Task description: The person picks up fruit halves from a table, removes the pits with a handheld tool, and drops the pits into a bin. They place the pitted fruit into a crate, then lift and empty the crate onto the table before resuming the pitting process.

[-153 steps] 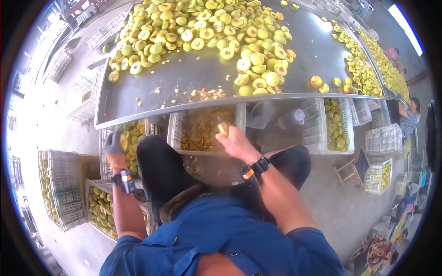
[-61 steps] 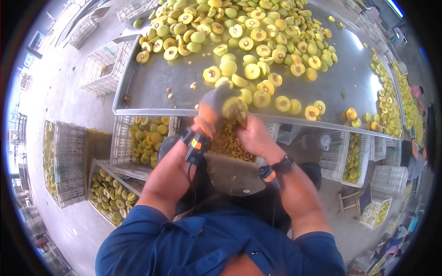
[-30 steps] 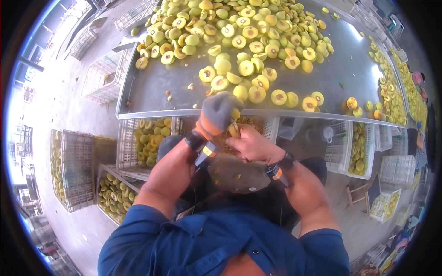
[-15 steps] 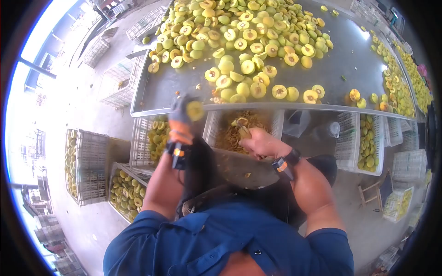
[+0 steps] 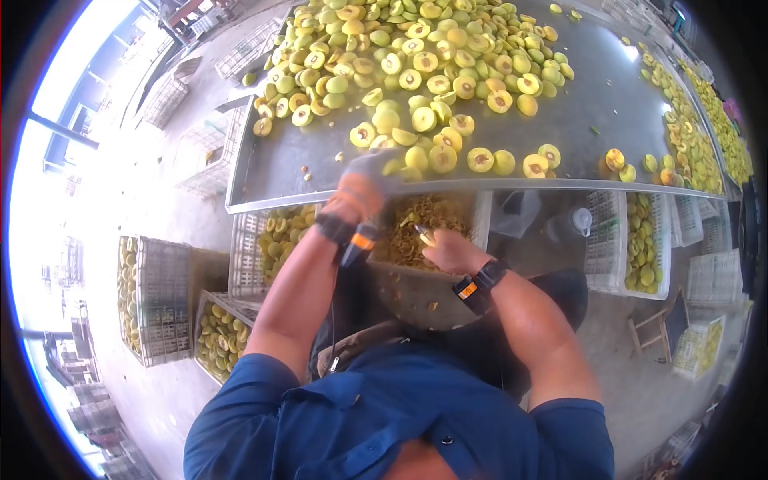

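My left hand (image 5: 368, 178), in a grey and orange glove, is over the near edge of the metal table (image 5: 296, 172), at the closest halved yellow-green fruits (image 5: 442, 158). Motion smears its fingers, so what they hold cannot be made out. My bare right hand (image 5: 456, 253) is closed around a small tool (image 5: 426, 236) with a pale yellowish body and a darker tip. It is above a white crate (image 5: 482, 220) of brown and yellow fruit scraps (image 5: 416, 220), below the table edge. Several halves on the table show brown stones or hollows.
A large heap of halved fruit (image 5: 400, 60) covers the far part of the table. Crates of fruit stand at the left (image 5: 164, 300) and right (image 5: 662, 240). A clear plastic jug (image 5: 570, 224) and a small wooden-framed stool (image 5: 658, 326) are at the right.
My left hand has moved right along the table edge to the near fruits; the fruit half seen at its fingers earlier no longer shows there. My right hand has shifted slightly down and right, still gripping the tool.
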A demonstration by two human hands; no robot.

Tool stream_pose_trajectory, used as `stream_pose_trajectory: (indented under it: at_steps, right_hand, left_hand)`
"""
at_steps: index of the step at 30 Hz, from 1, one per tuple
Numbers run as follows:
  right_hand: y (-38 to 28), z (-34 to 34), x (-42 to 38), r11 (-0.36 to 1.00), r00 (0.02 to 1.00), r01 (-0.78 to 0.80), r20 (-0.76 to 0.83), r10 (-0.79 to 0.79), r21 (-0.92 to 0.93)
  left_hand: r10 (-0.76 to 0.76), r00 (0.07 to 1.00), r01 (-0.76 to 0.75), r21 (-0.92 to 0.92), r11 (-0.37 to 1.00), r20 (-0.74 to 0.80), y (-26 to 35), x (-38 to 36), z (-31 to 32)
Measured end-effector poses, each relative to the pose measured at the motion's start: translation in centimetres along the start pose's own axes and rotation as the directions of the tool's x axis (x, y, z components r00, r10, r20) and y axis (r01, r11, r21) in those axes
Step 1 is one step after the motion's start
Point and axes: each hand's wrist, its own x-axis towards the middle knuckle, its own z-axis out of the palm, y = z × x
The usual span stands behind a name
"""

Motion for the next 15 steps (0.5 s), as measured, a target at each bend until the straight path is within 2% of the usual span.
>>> stream_pose_trajectory:
  at_steps: [2,5,8,11,13,15]
  right_hand:
    - [-1.2,-0.9,-0.7,0.996,0.998,-0.067,0.022,0.066,0.067]
    - [-1.2,-1.0,-0.3,0.996,0.988,0.065,-0.142,-0.056,0.056]
    - [-3.1,-2.3,-1.0,0.943,0.868,0.315,-0.435,-0.239,0.111]
    - [-5.4,-4.6,-1.2,0.878,0.784,0.415,-0.584,-0.213,0.237]
    - [-6.3,-5.5,-0.7,0.861,0.703,0.454,-0.686,-0.188,0.23]
    - [-7.6,-7.4,-1.6,0.777,0.83,0.418,-0.546,-0.115,0.471]
  left_hand:
    - [-0.089,0.971,0.066,0.107,0.992,0.223,1.1,2.2,1.4]
    - [-0.086,0.903,0.048,0.099,0.994,0.422,1.7,4.5,0.6]
    - [-0.177,0.912,0.184,0.016,0.983,0.369,0.3,3.7,0.7]
    - [-0.135,0.973,0.17,-0.184,0.968,0.189,-0.6,2.6,0.6]
    - [-0.148,0.958,0.222,-0.307,0.926,0.247,1.7,1.9,-1.4]
    - [-0.129,0.945,0.257,-0.442,0.859,0.3,3.0,1.2,-2.4]
